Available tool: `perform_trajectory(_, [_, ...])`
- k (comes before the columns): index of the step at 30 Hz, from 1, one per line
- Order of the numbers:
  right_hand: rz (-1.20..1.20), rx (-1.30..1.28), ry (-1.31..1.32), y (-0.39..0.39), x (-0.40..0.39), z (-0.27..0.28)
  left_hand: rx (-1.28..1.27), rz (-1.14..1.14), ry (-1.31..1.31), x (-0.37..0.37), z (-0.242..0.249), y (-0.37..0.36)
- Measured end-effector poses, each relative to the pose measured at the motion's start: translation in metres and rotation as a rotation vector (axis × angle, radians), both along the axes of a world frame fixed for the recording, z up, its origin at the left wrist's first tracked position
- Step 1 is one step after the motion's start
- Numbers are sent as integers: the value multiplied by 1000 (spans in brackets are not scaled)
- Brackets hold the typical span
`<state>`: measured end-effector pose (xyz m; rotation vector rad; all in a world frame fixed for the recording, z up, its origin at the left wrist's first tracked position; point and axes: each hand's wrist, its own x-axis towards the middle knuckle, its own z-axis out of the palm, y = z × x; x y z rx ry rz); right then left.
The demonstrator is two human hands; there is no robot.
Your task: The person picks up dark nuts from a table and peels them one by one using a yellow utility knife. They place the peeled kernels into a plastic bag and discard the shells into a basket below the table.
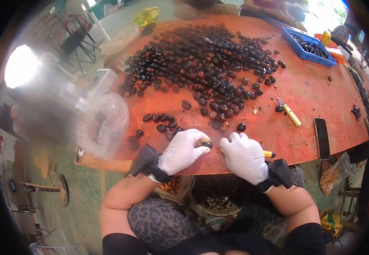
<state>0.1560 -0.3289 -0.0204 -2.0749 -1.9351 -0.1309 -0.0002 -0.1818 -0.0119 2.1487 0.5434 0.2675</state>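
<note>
My left hand (184,149), in a white glove, pinches a dark, glossy nut (207,145) between thumb and fingertips near the table's front edge. Just to its right is my right hand (243,156), also gloved, with its fingers curled closed. A yellow handle with a dark end (269,154) sticks out of the right fist; the tool's working end is hidden by the fingers. Several loose nuts (164,117) lie beyond my left hand, and a single black nut (241,127) sits just past the right one. Both wrists wear black strapped devices.
A large heap of dark nuts (193,55) covers the red table (303,93). On the right lie a yellow-handled knife (292,115), a phone (321,138) and a blue tray (331,62) of nuts. A clear plastic bag (116,123) stands left. Below is a basket (220,212) with scraps.
</note>
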Motion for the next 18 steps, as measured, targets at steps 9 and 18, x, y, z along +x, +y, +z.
perform_trajectory(9, [10,58,19,5,-12,3,190,17,-18,3,-4,-2])
perform_trajectory(18, [-62,-65,-53,-4,-4,-1,113,28,6,2,0,-2])
